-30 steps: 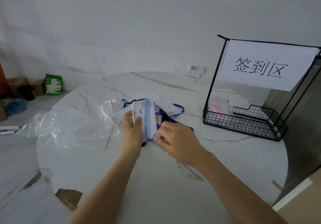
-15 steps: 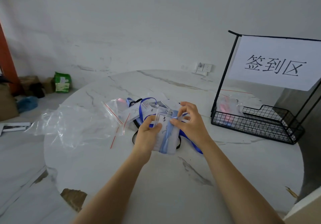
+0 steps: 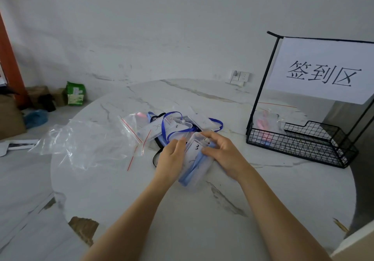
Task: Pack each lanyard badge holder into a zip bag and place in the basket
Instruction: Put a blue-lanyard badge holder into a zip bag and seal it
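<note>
Clear zip bag (image 3: 199,169), holder (image 3: 194,148) inside, was pinched by left hand (image 3: 172,159) and right hand (image 3: 224,155) fingers (image 3: 212,136); basket (image 3: 293,149) lay rightward, nearer right hand.

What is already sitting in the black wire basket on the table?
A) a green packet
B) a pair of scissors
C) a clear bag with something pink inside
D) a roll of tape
C: a clear zip bag with pink contents shows through the mesh of the wire basket.
</note>
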Tool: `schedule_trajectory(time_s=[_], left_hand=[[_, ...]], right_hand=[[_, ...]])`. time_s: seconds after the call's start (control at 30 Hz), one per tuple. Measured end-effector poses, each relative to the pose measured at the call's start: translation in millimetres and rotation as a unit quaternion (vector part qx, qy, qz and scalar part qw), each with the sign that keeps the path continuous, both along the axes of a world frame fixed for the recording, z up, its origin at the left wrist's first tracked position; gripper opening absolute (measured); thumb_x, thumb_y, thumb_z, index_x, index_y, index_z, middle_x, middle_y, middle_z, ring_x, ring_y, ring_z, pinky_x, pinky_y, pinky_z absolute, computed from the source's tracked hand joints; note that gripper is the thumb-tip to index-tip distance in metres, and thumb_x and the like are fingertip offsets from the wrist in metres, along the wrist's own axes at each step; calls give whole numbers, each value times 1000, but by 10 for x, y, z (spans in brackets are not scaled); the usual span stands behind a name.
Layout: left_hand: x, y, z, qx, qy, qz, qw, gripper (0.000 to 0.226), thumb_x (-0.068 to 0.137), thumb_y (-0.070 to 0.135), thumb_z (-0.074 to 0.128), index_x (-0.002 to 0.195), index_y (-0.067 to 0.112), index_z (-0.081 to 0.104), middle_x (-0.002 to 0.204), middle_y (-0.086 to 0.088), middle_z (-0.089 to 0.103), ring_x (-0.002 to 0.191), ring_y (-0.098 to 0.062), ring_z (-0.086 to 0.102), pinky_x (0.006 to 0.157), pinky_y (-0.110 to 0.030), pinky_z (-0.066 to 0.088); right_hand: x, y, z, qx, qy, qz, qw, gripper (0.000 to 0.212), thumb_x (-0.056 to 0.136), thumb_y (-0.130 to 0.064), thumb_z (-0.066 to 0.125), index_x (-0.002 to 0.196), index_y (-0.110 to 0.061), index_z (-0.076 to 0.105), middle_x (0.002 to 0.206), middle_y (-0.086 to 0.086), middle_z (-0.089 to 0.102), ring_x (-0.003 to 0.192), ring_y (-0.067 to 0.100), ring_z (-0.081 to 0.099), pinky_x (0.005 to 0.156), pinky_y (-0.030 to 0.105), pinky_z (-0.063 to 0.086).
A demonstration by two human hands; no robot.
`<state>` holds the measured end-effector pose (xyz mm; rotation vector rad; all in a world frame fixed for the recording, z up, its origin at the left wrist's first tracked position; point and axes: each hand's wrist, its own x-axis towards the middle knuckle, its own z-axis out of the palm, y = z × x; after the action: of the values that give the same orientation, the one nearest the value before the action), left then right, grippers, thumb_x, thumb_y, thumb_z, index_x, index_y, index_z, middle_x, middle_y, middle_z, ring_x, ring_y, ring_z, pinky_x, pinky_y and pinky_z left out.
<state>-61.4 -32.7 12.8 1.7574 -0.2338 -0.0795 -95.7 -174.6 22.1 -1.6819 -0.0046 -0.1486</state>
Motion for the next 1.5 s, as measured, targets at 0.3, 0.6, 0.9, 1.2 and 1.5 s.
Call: schedule_trajectory(time_s=[0.3, 0.6, 0.9, 1.2, 1.5], left_hand=[[81, 93, -9, 74, -55, 93, 991, 24, 92, 21, 43, 70, 11, 47, 64, 1, 50, 61, -17, 45, 58, -30, 36], [446, 566, 270, 289, -125, 189, 930, 28, 91, 27, 45, 106, 11, 63, 118, -7, 54, 113, -28, 40, 85, -31, 35], [845, 1238, -152, 448, 10, 174, 877, 35, 91, 27, 46, 124, 17, 52, 131, -9, 49, 124, -28, 37, 96, -36, 31], [866, 1281, -254, 346, -13, 244, 906, 24, 92, 15, 42, 104, 14, 63, 118, -9, 58, 119, -27, 40, 94, -36, 30], [491, 966, 115, 165, -260, 272, 912, 17, 96, 6, 42, 101, 2, 58, 124, -9, 58, 122, -26, 43, 102, -36, 27]], right_hand=[[107, -12, -91, 280, 54, -205, 936, 26, 84, 7, 47, 100, -7, 61, 86, 9, 61, 75, 19, 55, 62, 29, 44], [131, 13, -173, 348, 72, -246, 902, 16, 89, 4, 50, 92, -11, 56, 114, 12, 53, 80, 15, 53, 66, 30, 47], [110, 21, -133, 327, 58, -246, 911, 28, 88, 5, 48, 114, -7, 53, 107, 14, 55, 77, 16, 54, 61, 29, 45], [114, 7, -174, 328, 60, -255, 908, 36, 87, 4, 50, 122, -6, 52, 109, 11, 56, 77, 15, 55, 61, 27, 44], [109, -51, -135, 369, 5, -104, 924, 43, 87, 7, 41, 127, -5, 49, 117, 16, 59, 94, 22, 59, 71, 27, 50]])
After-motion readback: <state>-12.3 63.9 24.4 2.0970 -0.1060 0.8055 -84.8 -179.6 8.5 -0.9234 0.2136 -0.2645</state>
